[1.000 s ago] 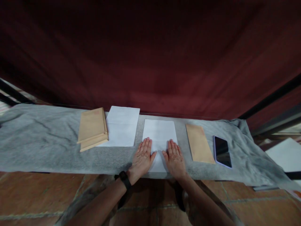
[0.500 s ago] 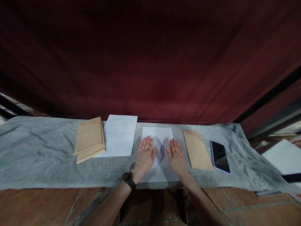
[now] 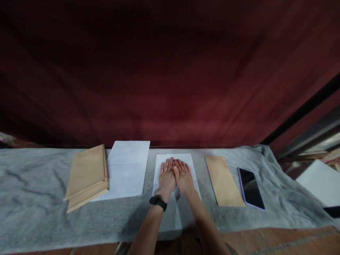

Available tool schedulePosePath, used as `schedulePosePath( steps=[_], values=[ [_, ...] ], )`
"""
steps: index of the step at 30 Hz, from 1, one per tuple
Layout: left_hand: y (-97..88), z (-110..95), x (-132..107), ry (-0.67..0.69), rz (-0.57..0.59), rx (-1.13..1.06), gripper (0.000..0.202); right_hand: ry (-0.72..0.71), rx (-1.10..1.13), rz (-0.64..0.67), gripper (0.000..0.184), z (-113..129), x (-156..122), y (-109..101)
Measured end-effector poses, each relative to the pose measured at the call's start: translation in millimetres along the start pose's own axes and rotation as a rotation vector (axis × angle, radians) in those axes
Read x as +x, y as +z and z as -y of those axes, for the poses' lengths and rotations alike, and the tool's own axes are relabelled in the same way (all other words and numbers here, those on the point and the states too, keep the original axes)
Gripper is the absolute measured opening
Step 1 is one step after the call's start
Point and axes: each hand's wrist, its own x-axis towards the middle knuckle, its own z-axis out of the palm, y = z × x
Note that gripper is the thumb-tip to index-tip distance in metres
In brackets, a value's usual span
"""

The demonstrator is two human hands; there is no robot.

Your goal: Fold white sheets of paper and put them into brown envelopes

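While both forearms [image 3: 149,226] slant inward, the hands [image 3: 166,180] lie flat, empty, on white paper [image 3: 169,214].

- The left hand [image 3: 167,180] and right hand [image 3: 183,180] lie flat, meeting at their inner edges, fingers pointing away, on a white sheet [image 3: 171,214].
- A black wristband [image 3: 158,203] circles the left wrist.
- Left of the hands, white paper [image 3: 129,173] lies partly under stacked brown envelopes [image 3: 87,170].
- Right of the hands, a single brown envelope [image 3: 224,180]; farther right, a phone [image 3: 251,187].
- Beneath everything, a grey-clothed counter [image 3: 114,219]; beyond the hands, dark red fabric [image 3: 170,95].
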Motion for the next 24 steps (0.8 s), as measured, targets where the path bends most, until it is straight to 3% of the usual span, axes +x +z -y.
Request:
schedulePosePath(
  steps=[5, 12, 19, 24],
  values=[
    [6.4, 10, 4, -0.139, -0.071, 0.062, 0.054, 0.070, -0.188, -0.008, 0.052, -4, 5, 9],
    [13.6, 27, 0, -0.237, -0.170, 0.107, 0.060, 0.092, -0.322, -0.255, 0.059, -21, 3, 23],
    [11.6, 29, -3, -0.296, -0.244, 0.075, 0.057, 0.131, -0.350, -0.388, 0.058, -42, -4, 20],
    [8.2, 21, -2, -0.302, -0.309, 0.024, 0.055, 0.187, -0.277, -0.367, 0.061, -39, -6, 9]
  ],
)
